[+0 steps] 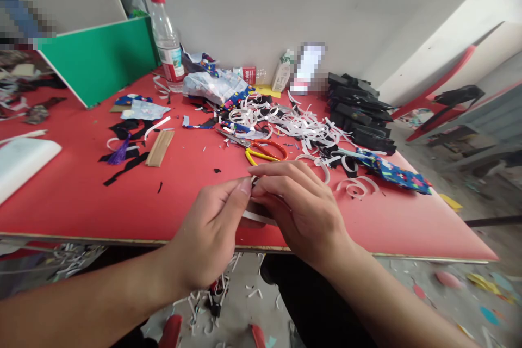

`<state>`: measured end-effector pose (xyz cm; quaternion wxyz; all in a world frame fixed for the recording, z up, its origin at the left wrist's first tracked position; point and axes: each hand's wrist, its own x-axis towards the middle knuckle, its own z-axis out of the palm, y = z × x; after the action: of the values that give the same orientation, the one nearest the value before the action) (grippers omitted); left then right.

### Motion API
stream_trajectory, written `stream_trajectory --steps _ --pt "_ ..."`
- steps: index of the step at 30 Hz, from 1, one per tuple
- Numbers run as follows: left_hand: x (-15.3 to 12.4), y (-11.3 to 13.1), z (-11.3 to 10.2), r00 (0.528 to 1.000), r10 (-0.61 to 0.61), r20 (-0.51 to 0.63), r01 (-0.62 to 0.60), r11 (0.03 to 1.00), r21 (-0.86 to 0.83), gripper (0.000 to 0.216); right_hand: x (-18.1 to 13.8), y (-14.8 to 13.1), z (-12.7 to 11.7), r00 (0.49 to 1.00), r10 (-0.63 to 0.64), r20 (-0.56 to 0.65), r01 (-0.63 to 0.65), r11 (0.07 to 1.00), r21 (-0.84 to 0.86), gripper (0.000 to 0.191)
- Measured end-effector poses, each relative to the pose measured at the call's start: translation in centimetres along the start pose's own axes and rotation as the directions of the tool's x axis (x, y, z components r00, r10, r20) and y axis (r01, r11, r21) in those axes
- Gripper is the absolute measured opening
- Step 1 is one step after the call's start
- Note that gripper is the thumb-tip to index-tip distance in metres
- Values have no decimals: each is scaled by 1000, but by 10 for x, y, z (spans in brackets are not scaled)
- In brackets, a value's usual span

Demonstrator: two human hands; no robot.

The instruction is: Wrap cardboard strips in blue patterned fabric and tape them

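My left hand (212, 228) and my right hand (299, 206) meet over the near edge of the red table (81, 196). Both are closed in a pinch on a small dark piece with a white strip (258, 218) hanging under it. The piece is mostly hidden by my fingers. Just beyond my hands lie scissors (255, 148) with orange and yellow handles, their blades pointing left.
A heap of curled white strips (302, 125) and patterned blue fabric (391, 171) lies behind the scissors. Black pieces are stacked (359, 111) at the back right. A plastic bottle (167, 43) and a green board (98, 60) stand at the back left. Scraps litter the floor.
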<state>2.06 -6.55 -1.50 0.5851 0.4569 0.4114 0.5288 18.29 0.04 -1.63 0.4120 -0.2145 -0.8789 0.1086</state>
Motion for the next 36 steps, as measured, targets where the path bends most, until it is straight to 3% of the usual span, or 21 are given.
stream_trajectory --steps 8,12,17,28,36 --pt "5 -4 -2 995 -74 -64 67 993 -101 40 0 6 2 998 -4 66 8 998 -62 11" --pt "5 -8 -6 991 -83 -108 67 987 -147 38 -2 6 1 998 47 49 -47 999 -6 10" --pt "1 -8 -5 994 -90 -67 77 981 -176 36 -4 5 4 997 69 -17 -67 992 107 8" --pt "0 -4 -4 996 -65 -68 59 995 -82 39 -7 7 10 994 -21 -108 31 995 97 19" --pt "1 -8 -5 995 -76 -72 69 993 -91 41 -5 6 9 998 54 -41 -48 989 140 11"
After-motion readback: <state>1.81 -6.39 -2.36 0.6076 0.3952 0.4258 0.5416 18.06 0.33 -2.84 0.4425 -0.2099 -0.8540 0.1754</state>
